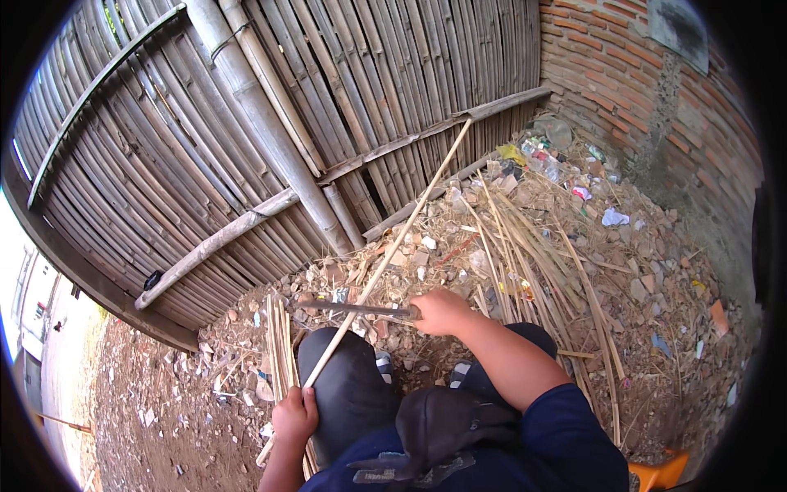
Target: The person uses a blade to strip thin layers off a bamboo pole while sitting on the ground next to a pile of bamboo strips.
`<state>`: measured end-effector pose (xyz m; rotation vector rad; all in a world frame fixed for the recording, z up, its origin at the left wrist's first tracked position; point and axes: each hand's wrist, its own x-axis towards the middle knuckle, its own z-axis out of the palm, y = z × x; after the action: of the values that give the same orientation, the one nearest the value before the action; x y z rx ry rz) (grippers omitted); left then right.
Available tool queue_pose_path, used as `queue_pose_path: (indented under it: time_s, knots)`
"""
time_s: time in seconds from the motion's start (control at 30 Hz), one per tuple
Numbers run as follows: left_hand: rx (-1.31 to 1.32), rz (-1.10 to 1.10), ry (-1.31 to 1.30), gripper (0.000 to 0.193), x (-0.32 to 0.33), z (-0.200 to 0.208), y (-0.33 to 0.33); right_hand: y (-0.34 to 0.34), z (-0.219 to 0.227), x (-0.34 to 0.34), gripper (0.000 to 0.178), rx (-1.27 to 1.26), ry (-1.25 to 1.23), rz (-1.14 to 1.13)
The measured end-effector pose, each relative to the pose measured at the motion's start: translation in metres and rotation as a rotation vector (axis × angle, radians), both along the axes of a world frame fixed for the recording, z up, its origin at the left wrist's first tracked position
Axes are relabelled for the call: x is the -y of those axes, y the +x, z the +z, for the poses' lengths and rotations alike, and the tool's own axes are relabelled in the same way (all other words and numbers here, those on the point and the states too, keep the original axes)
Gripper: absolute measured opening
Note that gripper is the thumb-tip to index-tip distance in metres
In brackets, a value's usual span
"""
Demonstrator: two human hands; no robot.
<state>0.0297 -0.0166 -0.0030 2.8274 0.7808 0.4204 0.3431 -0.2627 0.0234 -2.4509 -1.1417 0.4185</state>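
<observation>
My left hand (295,416) is closed around the lower part of a long, pale bamboo strip (399,239), beside my left knee. The strip slants up and away to the right, its far end reaching the low rail of the bamboo fence. In my right hand (443,312) is the handle of a long-bladed knife (354,308), held in front of my knees. Its dark blade points left and crosses the strip; whether it touches cannot be made out. A bundle of bamboo strips (279,340) lies just left of my left knee, partly behind my left hand.
More split bamboo strips (537,275) lie fanned out on the ground to the right. A bamboo fence (393,90) stands ahead, meeting a brick wall (602,74) at the right. Rubble and litter (582,193) cover the ground. An orange plastic object (660,473) shows at the lower right.
</observation>
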Motion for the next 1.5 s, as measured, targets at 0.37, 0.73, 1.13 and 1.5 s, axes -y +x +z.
queue_pose_path:
  time_s: [0.37, 0.73, 1.13, 1.5]
  knots:
    - [0.073, -0.037, 0.024, 0.036, -0.002, -0.005, 0.003, 0.008, -0.023, -0.013, 0.030, -0.024, -0.014, 0.049]
    - [-0.016, -0.018, 0.018, 0.039, -0.004, 0.004, 0.001, 0.009, -0.022, -0.003, 0.028, 0.103, 0.016, 0.057]
    - [-0.014, -0.010, 0.000, 0.038, -0.003, -0.004, 0.002, 0.029, -0.016, 0.024, 0.032, 0.066, 0.090, -0.113]
    - [-0.014, -0.027, -0.009, 0.038, -0.009, -0.005, 0.006, 0.024, -0.020, 0.006, 0.028, 0.033, 0.055, -0.023]
